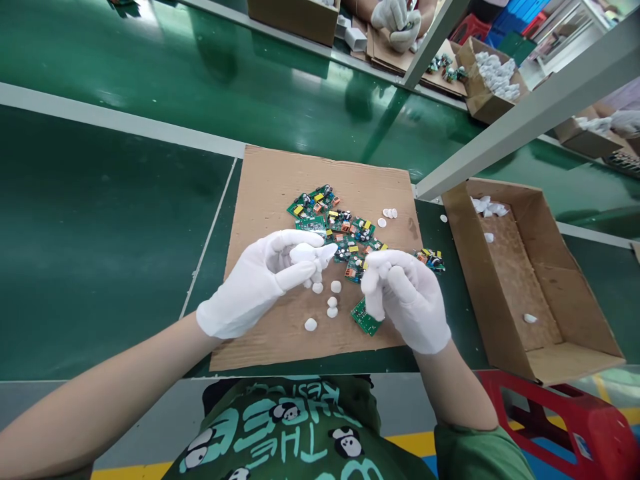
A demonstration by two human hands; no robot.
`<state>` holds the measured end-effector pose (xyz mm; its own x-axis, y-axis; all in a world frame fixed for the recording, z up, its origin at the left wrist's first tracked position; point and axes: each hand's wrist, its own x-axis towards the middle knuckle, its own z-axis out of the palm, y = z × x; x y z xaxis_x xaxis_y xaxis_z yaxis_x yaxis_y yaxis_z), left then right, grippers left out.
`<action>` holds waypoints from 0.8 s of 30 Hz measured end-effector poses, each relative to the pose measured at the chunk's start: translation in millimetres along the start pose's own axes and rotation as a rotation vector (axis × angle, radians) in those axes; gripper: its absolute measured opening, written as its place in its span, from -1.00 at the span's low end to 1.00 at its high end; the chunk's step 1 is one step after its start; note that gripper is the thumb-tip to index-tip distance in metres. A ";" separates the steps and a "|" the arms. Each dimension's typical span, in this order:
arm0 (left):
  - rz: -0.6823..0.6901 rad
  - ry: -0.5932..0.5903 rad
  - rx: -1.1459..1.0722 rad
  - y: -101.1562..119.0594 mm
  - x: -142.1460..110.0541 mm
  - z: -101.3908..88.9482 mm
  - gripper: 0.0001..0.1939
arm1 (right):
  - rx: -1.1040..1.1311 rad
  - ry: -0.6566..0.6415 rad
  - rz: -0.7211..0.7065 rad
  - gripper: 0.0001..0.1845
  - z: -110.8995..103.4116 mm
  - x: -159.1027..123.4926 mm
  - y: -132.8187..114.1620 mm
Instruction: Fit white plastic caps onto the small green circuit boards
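Observation:
Both my hands wear white gloves and hover over a brown cardboard sheet [280,180]. My left hand [265,277] is closed in a pinch on a small white plastic cap [303,253]. My right hand [403,297] is closed around a small green circuit board [366,318] that sticks out below the fingers. A pile of several green circuit boards [335,223] lies just beyond my hands. Several loose white caps [325,300] lie on the cardboard between my hands, and two more caps [389,214] sit right of the pile.
An open cardboard box [575,287] with a few white caps stands at the right. A grey metal frame bar [525,113] crosses above it. Beyond the green conveyor belt [150,73], another person's gloved hands [399,20] work near boxes of parts. A red stool [560,420] is at lower right.

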<state>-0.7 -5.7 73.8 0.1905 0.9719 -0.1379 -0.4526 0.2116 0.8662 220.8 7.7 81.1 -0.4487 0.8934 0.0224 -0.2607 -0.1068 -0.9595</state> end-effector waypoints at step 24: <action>0.020 0.040 0.103 -1.5 -1.0 -2.2 -0.72 | -1.494 -0.595 -0.604 -0.77 21.7 8.1 43.2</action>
<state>-2.1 -6.7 71.7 0.1469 0.9796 -0.1371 -0.3638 0.1824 0.9135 187.4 0.9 45.9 -0.9152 0.3416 0.2136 0.3074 0.9348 -0.1780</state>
